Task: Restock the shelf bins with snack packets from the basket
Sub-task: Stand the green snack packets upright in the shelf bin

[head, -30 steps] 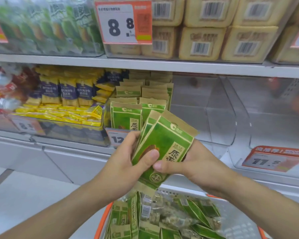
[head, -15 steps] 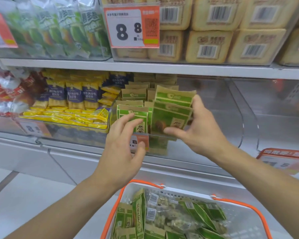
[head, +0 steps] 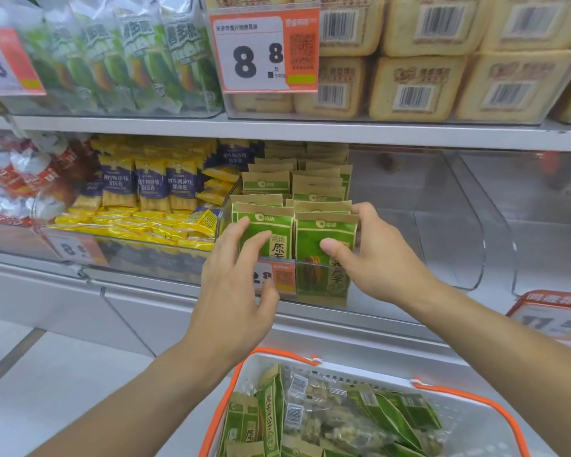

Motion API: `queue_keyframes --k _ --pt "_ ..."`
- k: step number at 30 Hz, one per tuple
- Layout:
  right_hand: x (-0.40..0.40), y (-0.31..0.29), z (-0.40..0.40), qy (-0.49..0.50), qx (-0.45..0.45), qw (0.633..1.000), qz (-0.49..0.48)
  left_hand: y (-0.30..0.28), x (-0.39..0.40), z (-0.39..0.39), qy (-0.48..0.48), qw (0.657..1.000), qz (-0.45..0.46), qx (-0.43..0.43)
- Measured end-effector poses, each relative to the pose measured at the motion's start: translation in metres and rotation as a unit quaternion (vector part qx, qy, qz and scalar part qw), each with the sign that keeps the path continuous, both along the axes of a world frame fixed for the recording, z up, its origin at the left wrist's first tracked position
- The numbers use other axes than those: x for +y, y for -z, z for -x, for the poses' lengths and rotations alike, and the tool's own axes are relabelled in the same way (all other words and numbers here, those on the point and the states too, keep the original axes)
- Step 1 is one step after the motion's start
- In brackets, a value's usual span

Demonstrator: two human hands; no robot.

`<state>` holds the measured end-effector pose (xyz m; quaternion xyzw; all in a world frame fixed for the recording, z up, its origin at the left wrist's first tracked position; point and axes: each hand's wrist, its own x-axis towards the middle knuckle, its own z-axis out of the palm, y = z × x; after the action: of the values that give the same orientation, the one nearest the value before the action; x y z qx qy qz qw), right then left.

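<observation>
While both hands are raised to the clear shelf bin (head: pixel 314 268) at the centre of the view, two front green snack packets are seen standing upright in it, side by side. The right-hand front packet (head: pixel 323 258) is pinched by the right hand (head: pixel 379 258), thumb on its face and fingers (head: pixel 363 212) curled over its top edge from 3 o'clock. The left-hand front packet (head: pixel 264 235) is touched by the left hand (head: pixel 234 275), whose fingers are spread apart and only lightly bent, the tips laid on the packet's face; nothing is gripped by it. More packets of the same kind (head: pixel 297 183) are ranked behind, toward 12 o'clock. At 6 o'clock an orange-rimmed white basket (head: pixel 459 394) is seen, with further green packets (head: pixel 271 420) lying loosely in it. Yellow and blue packets (head: pixel 152 189) are stacked in the neighbouring bin at 9 o'clock, and an 8.8 price tag (head: pixel 264 51) is fixed to the upper bin at 12 o'clock.
</observation>
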<state>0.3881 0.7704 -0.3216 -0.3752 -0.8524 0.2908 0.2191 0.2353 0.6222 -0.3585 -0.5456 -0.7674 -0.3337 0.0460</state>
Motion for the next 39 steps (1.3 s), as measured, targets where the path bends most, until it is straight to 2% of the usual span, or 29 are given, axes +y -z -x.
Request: queue_keyframes --k 5,11,17,21,25,28,31,33,36,39 --pt "-0.006 0.0 0.009 0.028 -0.118 0.993 0.005 -0.003 0.013 -0.002 -0.025 0.999 -0.012 0.025" --pt "-0.01 -0.002 0.025 0.008 -0.135 0.99 0.026 -0.003 0.015 0.001 -0.049 0.998 -0.03 0.038" --pt "-0.012 -0.002 0.021 -0.003 -0.212 0.977 -0.006 -0.004 0.021 0.006 -0.073 0.994 -0.037 0.074" --pt "-0.008 -0.001 0.024 -0.03 -0.127 0.991 0.009 -0.001 0.025 0.003 -0.068 0.991 -0.03 0.112" --pt "-0.007 0.002 0.027 -0.061 -0.131 0.99 -0.001 -0.003 0.034 0.0 -0.055 0.991 -0.044 0.115" --pt "0.002 0.002 0.019 -0.109 -0.114 0.987 0.034 -0.004 0.043 -0.004 -0.053 0.99 -0.039 0.126" --pt "0.021 0.002 0.017 -0.073 -0.064 0.992 0.08 -0.003 0.049 -0.009 -0.05 0.989 -0.025 0.138" --pt "0.026 0.003 0.019 -0.065 -0.05 0.994 0.073 -0.003 0.051 -0.012 -0.052 0.986 -0.013 0.155" --pt "0.027 0.007 0.024 -0.123 -0.001 0.987 0.102 -0.002 0.05 -0.011 -0.066 0.983 -0.01 0.169" --pt "0.032 0.015 0.026 -0.166 -0.026 0.98 0.106 -0.002 0.049 -0.004 -0.082 0.982 -0.015 0.171"
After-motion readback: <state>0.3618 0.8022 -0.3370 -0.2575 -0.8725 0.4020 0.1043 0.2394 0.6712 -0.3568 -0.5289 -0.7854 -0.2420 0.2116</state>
